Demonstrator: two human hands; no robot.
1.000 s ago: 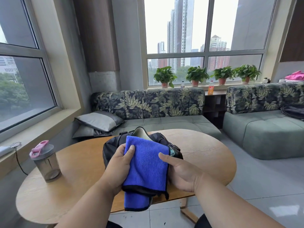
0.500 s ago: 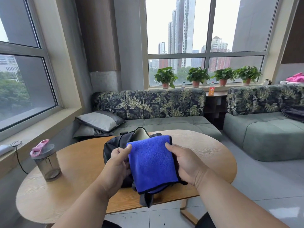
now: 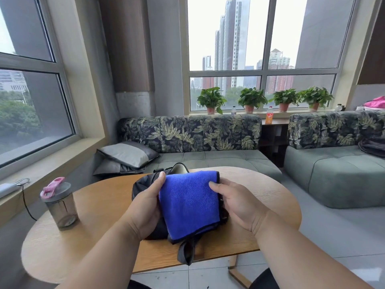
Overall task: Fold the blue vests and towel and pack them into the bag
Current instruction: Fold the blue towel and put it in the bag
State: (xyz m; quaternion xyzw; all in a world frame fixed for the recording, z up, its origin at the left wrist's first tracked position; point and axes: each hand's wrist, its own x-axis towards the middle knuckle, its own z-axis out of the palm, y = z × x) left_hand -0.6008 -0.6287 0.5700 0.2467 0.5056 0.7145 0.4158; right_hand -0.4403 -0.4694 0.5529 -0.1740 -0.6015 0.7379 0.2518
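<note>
A folded blue towel (image 3: 188, 203) with a dark edge lies flat between my two hands, held just above a black bag (image 3: 141, 182). My left hand (image 3: 145, 207) grips the towel's left edge, thumb on top. My right hand (image 3: 239, 205) holds its right edge, thumb on the blue surface. The bag sits on the round wooden table (image 3: 100, 205), mostly hidden under the towel; its light lining (image 3: 180, 168) shows at the far opening and a dark strap (image 3: 186, 252) hangs over the table's near edge. No blue vests are visible.
A grey shaker bottle (image 3: 60, 203) with a pink lid stands on the table's left side. Green sofas (image 3: 208, 157) lie beyond the table, with cushions (image 3: 125, 155) at the left. A cable (image 3: 25, 199) hangs from the left window ledge.
The towel's hanging lower part has been folded under, so it is now a compact flat rectangle. Both hands have carried it forward over the bag and shifted their grip to its sides.
</note>
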